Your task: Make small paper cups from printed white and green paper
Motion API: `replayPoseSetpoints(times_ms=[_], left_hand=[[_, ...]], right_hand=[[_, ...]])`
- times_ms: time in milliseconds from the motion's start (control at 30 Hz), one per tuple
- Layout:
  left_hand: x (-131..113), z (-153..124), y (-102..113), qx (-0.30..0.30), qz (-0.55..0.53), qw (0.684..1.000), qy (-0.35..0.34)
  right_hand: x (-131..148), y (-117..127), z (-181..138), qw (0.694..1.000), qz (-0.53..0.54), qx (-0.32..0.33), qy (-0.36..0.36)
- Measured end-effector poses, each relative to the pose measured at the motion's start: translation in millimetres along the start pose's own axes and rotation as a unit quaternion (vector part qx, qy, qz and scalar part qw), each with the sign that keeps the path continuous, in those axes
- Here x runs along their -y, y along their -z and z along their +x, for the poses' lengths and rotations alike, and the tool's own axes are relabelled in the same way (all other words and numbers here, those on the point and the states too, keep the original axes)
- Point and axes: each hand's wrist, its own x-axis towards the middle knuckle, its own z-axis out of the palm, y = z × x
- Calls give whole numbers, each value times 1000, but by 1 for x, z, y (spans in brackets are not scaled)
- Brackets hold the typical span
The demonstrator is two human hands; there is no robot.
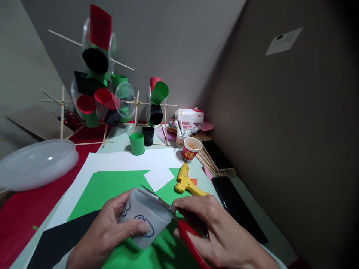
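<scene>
My left hand (112, 220) grips a pale paper cup (140, 231) with blue drawn marks on its side, thumb pressed on the front. The cup is tilted, its open mouth squeezed to an oval. Red-handled scissors (186, 231) are in my right hand (213, 224), fingers wrapped round the handles. Their blades lie across the cup's rim; whether they have cut into it I cannot tell. Beneath both hands is green paper (112, 186), with a small white paper square (159, 179) on it. A yellow glue gun (185, 179) lies just beyond my right hand.
Wooden-stick wheel frames (136, 108) with red, green and black cups stand at the back. A red and white cup (192, 148) and a cup of markers (182, 134) are behind the glue gun. Two dark phones (238, 209) lie along the right, near the wall.
</scene>
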Motion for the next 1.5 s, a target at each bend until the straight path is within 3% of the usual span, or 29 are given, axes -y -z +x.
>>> replayPoseSetpoints(times_ms=[200, 433, 900, 1000, 1233, 1500], left_hand=[[1, 1, -4, -26, -39, 999, 16], [3, 2, -1, 2, -77, 996, 56], [1, 3, -1, 10, -82, 995, 56], [2, 2, -1, 16, -84, 995, 44], [-7, 0, 2, -45, -190, 978, 77], [-19, 9, 13, -137, -264, 955, -12]], right_hand=[[0, -1, 3, 1000, -18, -4, 5], [-2, -2, 9, 1000, -15, 12, 10], [-9, -5, 13, 999, 9, 46, 27], [-11, -3, 13, 1000, -18, 18, 8], [-20, -7, 18, 996, -30, -52, -60], [-19, -24, 28, 990, -126, -21, -61]])
